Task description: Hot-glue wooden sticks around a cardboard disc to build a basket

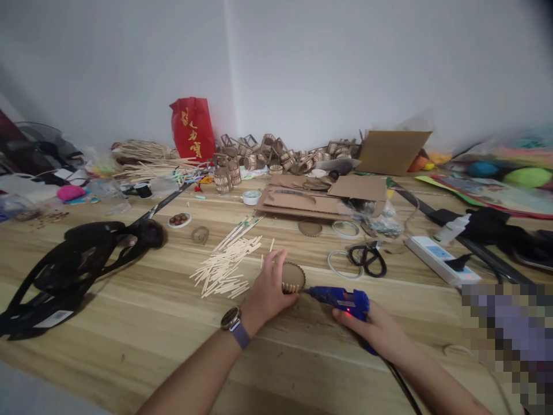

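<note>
My left hand point(273, 286), with a watch on the wrist, has its fingers closed around the left side of a round cardboard disc point(294, 275). Short wooden sticks stand along the near rim of that disc. In my right hand point(375, 327) is a blue glue gun point(341, 298) with a small red light lit. Its nozzle points left and reaches the disc's right edge; whether it touches is hard to tell. A loose pile of short wooden sticks point(227, 265) lies just left of my left hand.
Beyond my hands lie another cardboard disc point(310, 229), black-handled scissors point(367, 259) and flat cardboard sheets point(302, 202). A power strip point(443, 262) sits at right, a black strapped object point(86, 271) at left. Several small stick baskets point(270, 155) and a red bag point(192, 129) line the wall.
</note>
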